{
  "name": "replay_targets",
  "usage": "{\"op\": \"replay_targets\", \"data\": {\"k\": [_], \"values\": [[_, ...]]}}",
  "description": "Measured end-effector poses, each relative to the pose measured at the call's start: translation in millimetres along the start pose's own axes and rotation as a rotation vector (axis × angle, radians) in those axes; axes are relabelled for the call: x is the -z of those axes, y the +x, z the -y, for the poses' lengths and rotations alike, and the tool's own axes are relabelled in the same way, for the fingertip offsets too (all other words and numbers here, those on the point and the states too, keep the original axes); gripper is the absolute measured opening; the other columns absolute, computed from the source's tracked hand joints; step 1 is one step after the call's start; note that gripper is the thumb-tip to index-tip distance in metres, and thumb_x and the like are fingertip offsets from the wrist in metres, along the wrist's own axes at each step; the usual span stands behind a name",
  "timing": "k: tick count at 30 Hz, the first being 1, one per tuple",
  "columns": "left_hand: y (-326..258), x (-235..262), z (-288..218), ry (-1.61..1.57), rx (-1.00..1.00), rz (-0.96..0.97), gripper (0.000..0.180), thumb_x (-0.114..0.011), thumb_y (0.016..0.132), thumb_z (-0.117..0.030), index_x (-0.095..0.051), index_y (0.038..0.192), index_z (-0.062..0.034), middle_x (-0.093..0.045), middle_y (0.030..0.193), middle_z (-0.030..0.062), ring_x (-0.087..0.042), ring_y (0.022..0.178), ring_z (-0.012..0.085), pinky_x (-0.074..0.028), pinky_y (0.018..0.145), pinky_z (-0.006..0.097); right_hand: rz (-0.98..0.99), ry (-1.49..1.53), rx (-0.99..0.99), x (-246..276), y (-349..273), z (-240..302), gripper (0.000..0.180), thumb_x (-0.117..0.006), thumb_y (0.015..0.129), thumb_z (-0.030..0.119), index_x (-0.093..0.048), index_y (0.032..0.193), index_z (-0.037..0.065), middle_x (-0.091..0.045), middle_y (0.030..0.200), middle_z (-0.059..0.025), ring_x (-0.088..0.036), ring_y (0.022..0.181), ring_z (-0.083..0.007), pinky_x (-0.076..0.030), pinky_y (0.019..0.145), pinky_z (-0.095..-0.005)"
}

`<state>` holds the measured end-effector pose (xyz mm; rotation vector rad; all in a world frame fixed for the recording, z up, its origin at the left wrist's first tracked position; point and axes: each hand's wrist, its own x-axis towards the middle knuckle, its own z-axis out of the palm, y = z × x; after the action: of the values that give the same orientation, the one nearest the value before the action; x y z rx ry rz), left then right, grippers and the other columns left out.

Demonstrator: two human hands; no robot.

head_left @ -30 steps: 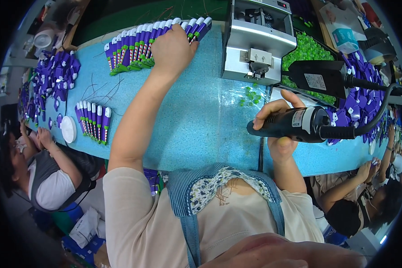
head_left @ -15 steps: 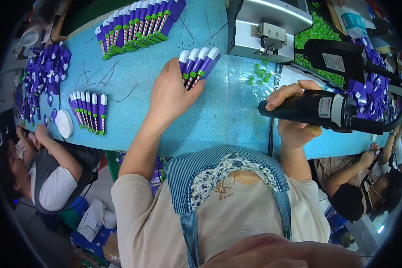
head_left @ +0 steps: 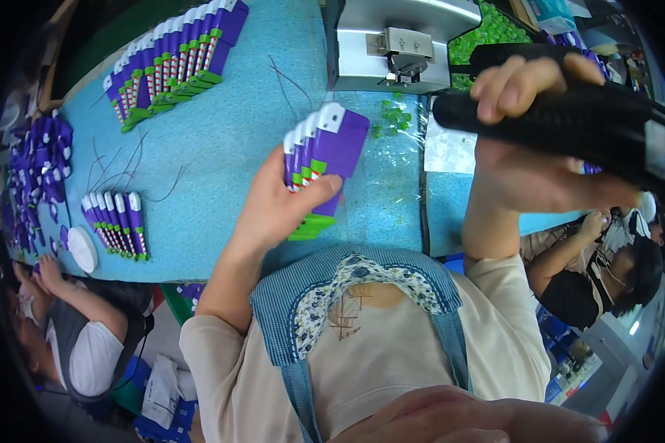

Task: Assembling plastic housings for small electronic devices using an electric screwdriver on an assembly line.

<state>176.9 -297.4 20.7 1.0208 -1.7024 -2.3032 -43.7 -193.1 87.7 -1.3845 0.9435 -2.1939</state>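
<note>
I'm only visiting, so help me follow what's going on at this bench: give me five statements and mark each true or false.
1. The left hand holds several purple pieces. True.
2. Those pieces are purple all over. False: they also show white and green.
3. The right hand grips a black tool. True.
4. A silver machine stands beyond the left hand. True.
5. Every purple piece is in the left hand. False: others, such as a long row, lie on the blue tabletop.

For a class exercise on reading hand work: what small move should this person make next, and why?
Probably bring the black handheld tool a little nearer the purple-and-white pieces: the right hand grips it with one end pointing their way and a gap between, while the left hand holds the pieces fanned.
</note>
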Motion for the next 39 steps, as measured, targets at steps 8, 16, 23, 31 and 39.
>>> {"op": "replay_targets", "data": {"k": [8, 16, 23, 31, 39], "values": [[13.1, -27.8, 9.7, -0.351, 0.204, 0.184, 0.053, -0.072, 0.08, -0.006, -0.048, 0.127, 0.0006, -0.061, 0.105, 0.0041, -0.058, 0.093, 0.0102, -0.049, 0.082, 0.026, 0.318, -0.23, 0.044, 21.6, 39.8, -13.9, 0.106, -0.022, 0.07, 0.093, -0.05, 0.12, 0.004, -0.061, 0.081, -0.0168, -0.058, 0.062, -0.0249, -0.048, 0.06, -0.0382], [18.3, -30.2, 2.3, -0.423, 0.276, 0.229, 0.056, -0.073, 0.078, -0.005, -0.047, 0.127, 0.0018, -0.061, 0.105, 0.0059, -0.059, 0.092, 0.0121, -0.049, 0.082, 0.027, 0.142, -0.019, -0.108, -5.7, 10.7, -4.8, 0.103, -0.032, 0.068, 0.093, -0.048, 0.123, 0.008, -0.056, 0.079, -0.0094, -0.054, 0.058, -0.0201, -0.046, 0.059, -0.0353], [14.9, -30.5, 3.3, -0.394, 0.229, 0.244, 0.056, -0.073, 0.077, -0.006, -0.047, 0.126, 0.0026, -0.062, 0.105, 0.0072, -0.06, 0.093, 0.0133, -0.049, 0.083, 0.028, 0.328, -0.128, -0.153, -13.1, 6.8, -7.6, 0.104, -0.032, 0.067, 0.093, -0.047, 0.124, 0.007, -0.057, 0.077, -0.0099, -0.053, 0.053, -0.0196, -0.046, 0.055, -0.0352], [22.5, -33.5, -0.7, -0.41, 0.235, 0.273, 0.053, -0.073, 0.078, -0.006, -0.049, 0.124, 0.002, -0.062, 0.105, 0.0061, -0.06, 0.093, 0.0122, -0.049, 0.084, 0.028, 0.334, -0.14, -0.107, -7.9, 4.2, -13.3, 0.103, -0.034, 0.067, 0.092, -0.048, 0.123, 0.006, -0.058, 0.079, -0.0105, -0.053, 0.053, -0.0202, -0.045, 0.056, -0.0353], [28.7, -35.4, 1.1, -0.385, 0.195, 0.221, 0.05, -0.072, 0.078, -0.005, -0.049, 0.122, 0.0018, -0.063, 0.102, 0.0061, -0.06, 0.09, 0.0116, -0.05, 0.081, 0.027, 0.254, -0.111, -0.061, 11.1, 28.9, -19.1, 0.104, -0.028, 0.069, 0.093, -0.052, 0.121, 0.006, -0.059, 0.082, -0.0127, -0.055, 0.059, -0.0226, -0.046, 0.059, -0.0381]]}}
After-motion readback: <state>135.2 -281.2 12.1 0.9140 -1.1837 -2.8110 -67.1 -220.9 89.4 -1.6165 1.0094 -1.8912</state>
